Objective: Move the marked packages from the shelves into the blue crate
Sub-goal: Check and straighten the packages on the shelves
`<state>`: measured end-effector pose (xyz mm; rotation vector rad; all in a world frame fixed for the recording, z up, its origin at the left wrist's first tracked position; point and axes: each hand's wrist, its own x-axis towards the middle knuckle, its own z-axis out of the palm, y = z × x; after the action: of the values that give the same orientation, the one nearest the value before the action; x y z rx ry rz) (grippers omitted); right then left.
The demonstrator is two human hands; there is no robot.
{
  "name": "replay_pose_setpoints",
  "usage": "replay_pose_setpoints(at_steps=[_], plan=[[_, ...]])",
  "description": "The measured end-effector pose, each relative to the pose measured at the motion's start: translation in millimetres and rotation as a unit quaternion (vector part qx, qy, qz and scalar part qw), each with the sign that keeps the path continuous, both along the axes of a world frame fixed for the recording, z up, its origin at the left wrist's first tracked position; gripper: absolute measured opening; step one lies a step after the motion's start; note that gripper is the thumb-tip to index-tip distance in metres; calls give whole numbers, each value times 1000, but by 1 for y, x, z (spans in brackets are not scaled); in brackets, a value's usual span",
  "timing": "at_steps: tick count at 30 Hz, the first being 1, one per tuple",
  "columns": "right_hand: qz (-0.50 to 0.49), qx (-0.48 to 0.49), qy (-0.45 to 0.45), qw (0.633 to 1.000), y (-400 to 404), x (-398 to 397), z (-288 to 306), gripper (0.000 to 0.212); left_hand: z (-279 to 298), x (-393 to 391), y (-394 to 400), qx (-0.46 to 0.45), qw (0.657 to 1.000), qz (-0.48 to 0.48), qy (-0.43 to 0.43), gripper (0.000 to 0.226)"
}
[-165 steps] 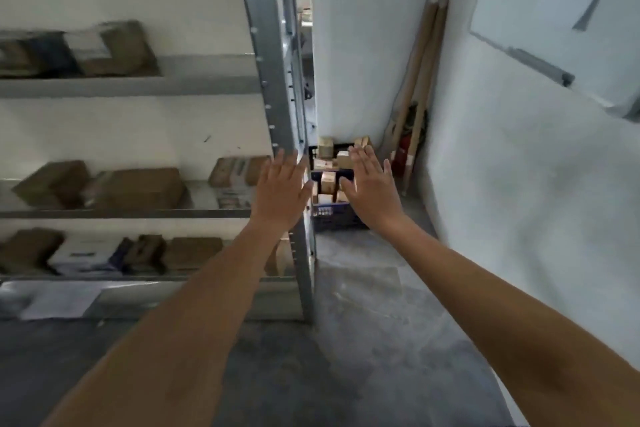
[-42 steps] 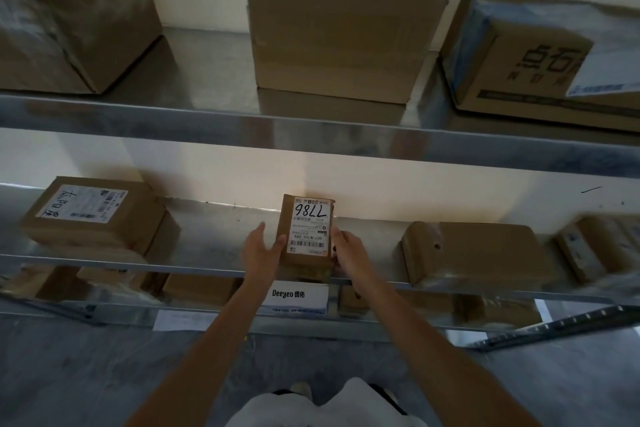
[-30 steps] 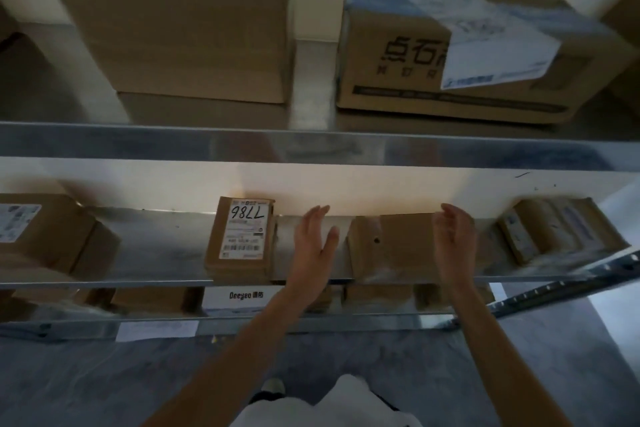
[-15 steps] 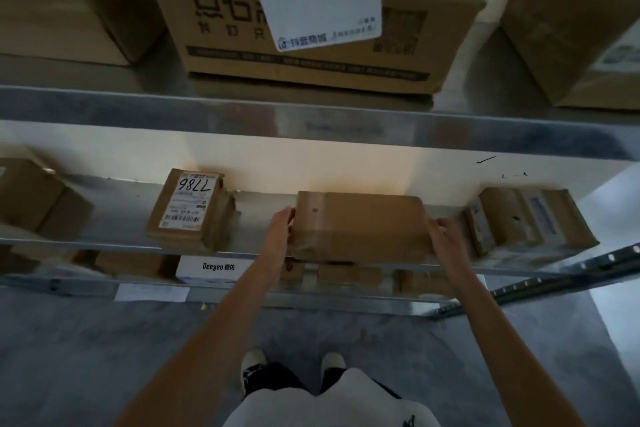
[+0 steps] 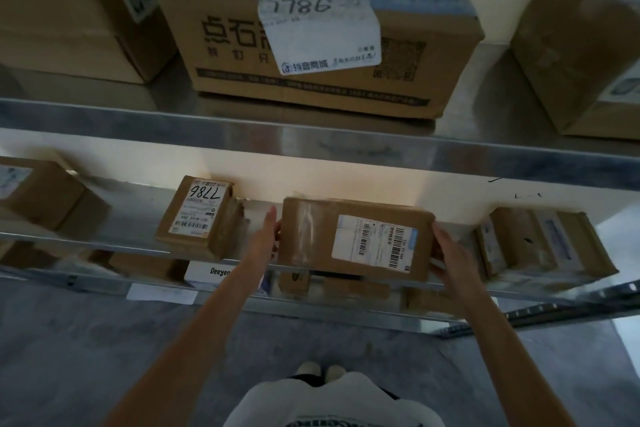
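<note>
Now the left hand [image 5: 265, 239] and right hand [image 5: 450, 258] clamp the brown package [image 5: 311, 239] by its 2 ends, arms outstretched.

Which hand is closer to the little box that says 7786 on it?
Left. The left hand is on the left end of the barcode-label box, just right of the 7786 box. The right hand holds that box's far end, farther away.
</note>
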<state>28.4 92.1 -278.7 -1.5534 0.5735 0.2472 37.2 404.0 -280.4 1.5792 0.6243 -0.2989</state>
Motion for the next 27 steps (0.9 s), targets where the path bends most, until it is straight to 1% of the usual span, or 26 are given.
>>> replay_pose_setpoints(at_steps=[3, 6, 10, 13, 16, 20, 23, 27], plan=[[18, -13, -8, 1000, 4, 1, -2, 37, -11, 13, 2, 29, 999, -27, 17, 61], [27, -35, -18, 999, 14, 8, -7, 43, -21, 22, 6, 59, 995, -75, 15, 51], [32, -64, 11, 997, 33, 19, -21, 45, -33, 27, 18, 120, 982, -142, 9, 48], [29, -79, 36, 996, 46, 22, -35, 41, -44, 25, 22, 131, 977, -166, -1, 52], [5, -103, 30, 994, 52, 23, -46, 43, -51, 23, 21, 135, 977, -165, -32, 48], [-8, -146, 12, 989, 54, 22, -44, 43, -56, 24, 18, 101, 983, -146, -52, 47], [0, -155, 19, 988, 53, 22, -48, 44, -60, 23, 17, 77, 986, -139, -58, 43], [3, -164, 13, 986, 52, 21, -50, 45, -64, 22, 15, 76, 989, -110, -67, 48]])
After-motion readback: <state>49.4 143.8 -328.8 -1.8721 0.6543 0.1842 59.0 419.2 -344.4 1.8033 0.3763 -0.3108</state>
